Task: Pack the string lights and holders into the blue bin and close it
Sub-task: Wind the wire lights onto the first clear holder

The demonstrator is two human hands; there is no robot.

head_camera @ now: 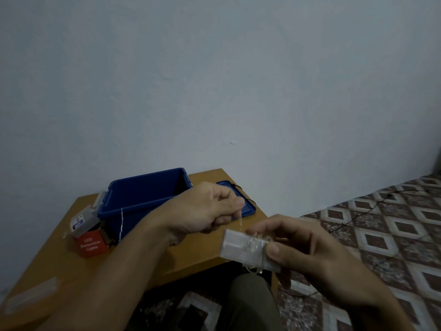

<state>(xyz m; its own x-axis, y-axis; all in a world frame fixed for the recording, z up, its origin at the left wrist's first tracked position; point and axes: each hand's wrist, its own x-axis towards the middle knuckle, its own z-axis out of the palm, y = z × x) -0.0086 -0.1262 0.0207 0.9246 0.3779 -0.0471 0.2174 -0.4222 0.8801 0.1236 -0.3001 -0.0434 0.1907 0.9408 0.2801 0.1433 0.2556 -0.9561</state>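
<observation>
Blue wall (214,80), patterned floor (381,223)

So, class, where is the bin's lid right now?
In the head view, the blue lid lies flat on the wooden table, right of the open blue bin, behind the left hand.

A smooth blue plastic bin (143,194) stands on a matt wood-look table (71,266); a clear plastic holder (241,247) carries thin, glinting wire lights (255,242); a red cardboard box (91,243) looks matt; floor tiles (381,223) show a patterned, faintly glossy surface.
</observation>
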